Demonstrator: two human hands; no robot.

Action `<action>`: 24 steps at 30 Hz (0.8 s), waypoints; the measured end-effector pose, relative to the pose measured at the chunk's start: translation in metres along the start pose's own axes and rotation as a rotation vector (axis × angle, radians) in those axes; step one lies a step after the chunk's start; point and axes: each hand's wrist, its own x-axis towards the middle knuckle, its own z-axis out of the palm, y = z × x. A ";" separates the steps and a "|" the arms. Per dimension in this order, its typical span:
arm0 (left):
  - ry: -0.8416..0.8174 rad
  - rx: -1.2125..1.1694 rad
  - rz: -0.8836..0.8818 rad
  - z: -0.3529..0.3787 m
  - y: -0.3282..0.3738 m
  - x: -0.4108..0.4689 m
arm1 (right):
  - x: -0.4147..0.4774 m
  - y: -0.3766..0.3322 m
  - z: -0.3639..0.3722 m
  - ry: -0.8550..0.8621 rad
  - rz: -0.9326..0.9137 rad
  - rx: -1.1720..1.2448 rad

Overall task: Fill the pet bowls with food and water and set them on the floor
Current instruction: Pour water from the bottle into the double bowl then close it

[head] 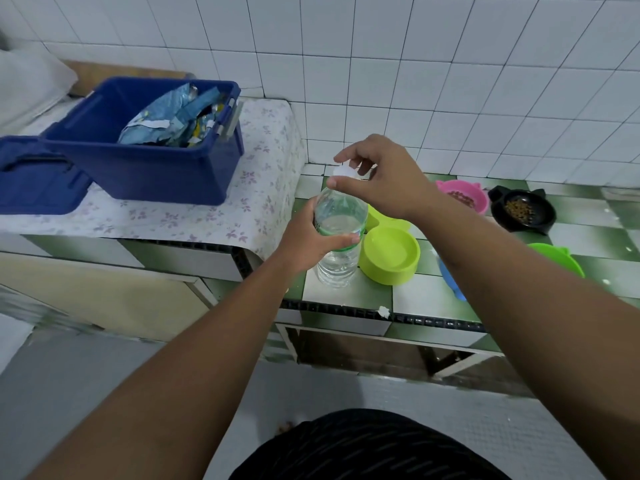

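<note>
A clear plastic water bottle (337,261) with a green label stands upright on the tiled counter (349,292). My left hand (308,240) grips its middle. My right hand (381,178) pinches the white cap (343,172) at the bottle's top. Right beside the bottle sits a lime-green double bowl (389,254); it looks empty. Farther right, a pink bowl (464,195) and a black bowl (523,209) hold kibble. A green bowl (557,258) and a blue bowl (450,278) are partly hidden behind my right forearm.
A dark blue storage bin (145,168) holding a crumpled blue food bag (173,123) stands on a flowered cloth at the left, its lid (38,178) beside it. White tiled walls close the back and the corner. Grey floor lies below the counter edge.
</note>
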 end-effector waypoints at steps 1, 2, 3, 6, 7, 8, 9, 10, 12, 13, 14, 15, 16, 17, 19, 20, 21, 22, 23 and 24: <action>0.003 0.000 0.001 0.000 0.000 0.000 | 0.001 0.000 0.000 0.001 -0.013 -0.028; 0.002 0.000 0.004 0.000 0.000 0.000 | 0.002 -0.001 -0.001 -0.002 -0.025 -0.046; 0.000 0.003 0.007 0.001 0.000 -0.001 | 0.002 -0.002 -0.002 -0.012 -0.041 -0.065; 0.003 0.011 0.017 0.000 0.001 -0.001 | 0.002 -0.004 -0.003 -0.048 -0.088 -0.090; 0.003 0.012 0.021 0.000 0.001 -0.002 | 0.001 -0.005 -0.003 -0.041 -0.098 -0.082; 0.003 0.014 0.024 0.000 0.002 -0.003 | 0.001 -0.005 -0.003 -0.020 -0.103 -0.062; 0.000 0.016 0.026 0.000 0.002 -0.003 | 0.000 -0.005 -0.003 0.012 -0.102 -0.035; 0.000 0.015 0.027 0.000 0.002 -0.004 | -0.001 -0.004 -0.003 0.052 -0.094 -0.003; 0.004 0.010 0.029 0.000 0.002 -0.004 | -0.004 -0.001 -0.003 0.136 -0.048 0.078; 0.008 0.008 0.031 0.000 0.001 -0.004 | -0.007 0.001 -0.003 0.172 -0.015 0.135; 0.010 0.007 0.030 0.000 0.000 -0.004 | -0.010 0.004 -0.004 0.200 0.022 0.207; 0.011 0.010 0.030 0.000 0.000 -0.005 | -0.014 0.008 -0.004 0.220 0.060 0.283; 0.011 0.017 0.031 0.001 0.000 -0.005 | -0.020 0.012 -0.004 0.234 0.099 0.351; 0.010 0.022 0.034 0.001 0.000 -0.006 | -0.028 0.018 -0.003 0.246 0.137 0.400; 0.017 0.012 0.038 0.002 0.000 -0.008 | -0.046 0.032 0.002 0.269 0.197 0.453; 0.025 0.005 0.039 0.003 0.000 -0.009 | -0.056 0.041 0.006 0.279 0.232 0.470; 0.033 0.001 0.039 0.005 0.000 -0.010 | -0.067 0.051 0.012 0.282 0.271 0.482; 0.041 -0.004 0.041 0.006 -0.001 -0.011 | -0.079 0.062 0.019 0.277 0.312 0.492; 0.047 -0.012 0.043 0.008 -0.001 -0.012 | -0.092 0.074 0.028 0.269 0.358 0.494; 0.053 -0.023 0.047 0.009 -0.003 -0.013 | -0.105 0.085 0.037 0.262 0.404 0.489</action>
